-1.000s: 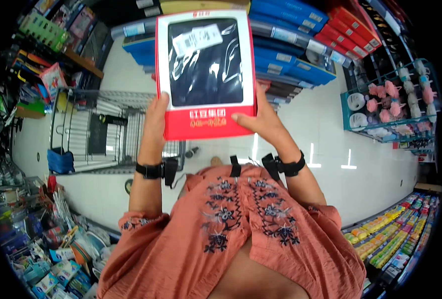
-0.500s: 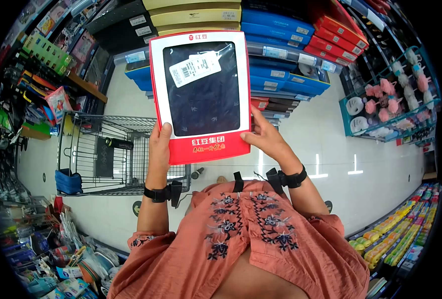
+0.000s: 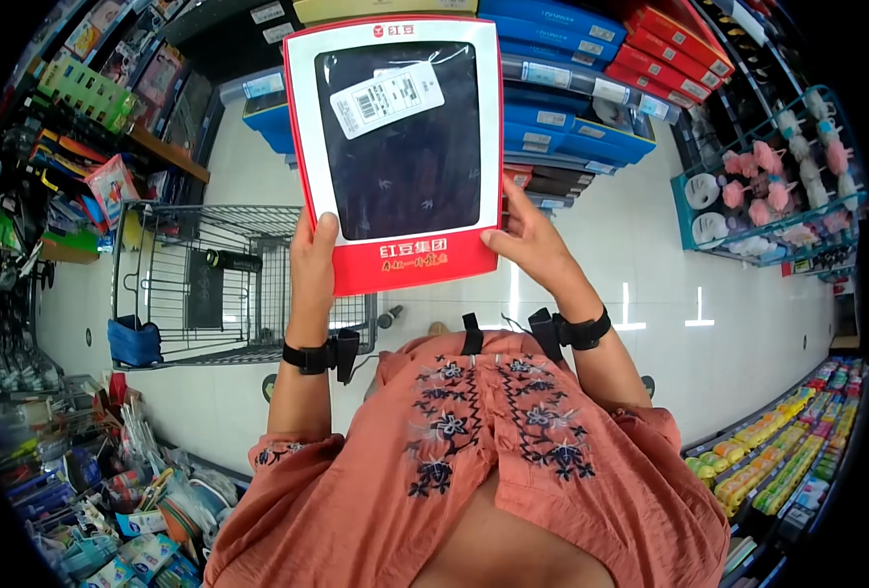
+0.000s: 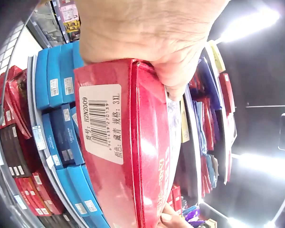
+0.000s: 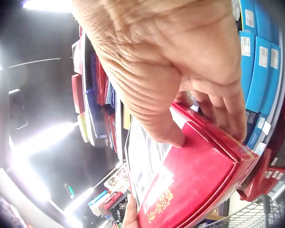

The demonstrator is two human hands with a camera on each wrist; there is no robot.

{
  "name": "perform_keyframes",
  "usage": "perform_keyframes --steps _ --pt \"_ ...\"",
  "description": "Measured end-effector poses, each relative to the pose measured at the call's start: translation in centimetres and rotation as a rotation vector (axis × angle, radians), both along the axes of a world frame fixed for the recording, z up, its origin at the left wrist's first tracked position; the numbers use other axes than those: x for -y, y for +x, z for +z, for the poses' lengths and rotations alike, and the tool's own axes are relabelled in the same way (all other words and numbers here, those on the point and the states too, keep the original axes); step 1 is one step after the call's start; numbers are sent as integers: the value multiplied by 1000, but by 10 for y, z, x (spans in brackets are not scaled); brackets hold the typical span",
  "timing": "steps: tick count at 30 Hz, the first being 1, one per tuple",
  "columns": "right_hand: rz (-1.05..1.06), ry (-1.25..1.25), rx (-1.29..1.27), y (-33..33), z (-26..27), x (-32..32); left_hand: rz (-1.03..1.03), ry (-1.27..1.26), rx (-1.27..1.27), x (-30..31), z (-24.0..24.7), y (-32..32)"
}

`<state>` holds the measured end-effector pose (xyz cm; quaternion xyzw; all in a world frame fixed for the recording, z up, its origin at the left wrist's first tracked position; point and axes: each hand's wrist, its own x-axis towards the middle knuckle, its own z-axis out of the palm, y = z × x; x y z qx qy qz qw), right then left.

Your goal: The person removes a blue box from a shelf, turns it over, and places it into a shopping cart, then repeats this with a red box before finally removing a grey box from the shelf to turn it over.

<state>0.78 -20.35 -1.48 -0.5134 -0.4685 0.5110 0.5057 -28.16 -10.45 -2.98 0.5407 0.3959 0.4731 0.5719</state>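
A red-and-white clothing box [image 3: 415, 279] is held up in front of the body, its windowed face towards the head camera. Behind the clear window lies a dark folded garment [image 3: 405, 191] with a white tag [image 3: 387, 100]. My left hand [image 3: 311, 263] grips the lower left edge, thumb on the front. On the opposite edge my right hand [image 3: 537, 250] holds the box, its thumb pressing the red band. A barcode label [image 4: 103, 124] marks the box's end in the left wrist view. In the right wrist view, the right fingers [image 5: 221, 111] wrap around the side.
A wire shopping cart [image 3: 248, 294] stands on the left, with a blue bundle [image 3: 134, 341] at its corner. Ahead, shelves carry stacked blue boxes [image 3: 552, 118] and red boxes [image 3: 674, 54]. A teal rack [image 3: 748, 245] with pink plush items is at the right.
The box came lower in the head view by half a second ago, then rose partway again. Strong glare on its window has faded, showing the garment and tag clearly. Both hands keep their grip.
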Motion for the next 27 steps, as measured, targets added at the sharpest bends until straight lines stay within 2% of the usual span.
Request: perform_keyframes --steps 11,17,20,27 --pt "-13 5 10 1 0 0 -11 -20 64 -1 2 4" --pt "-32 -5 16 1 2 0 6 -32 -31 -8 -11 -3" --pt "-41 -10 19 1 7 1 17 -26 63 -4 -3 5" --pt "-40 60 21 5 3 4 -12 30 69 -11 -7 7"
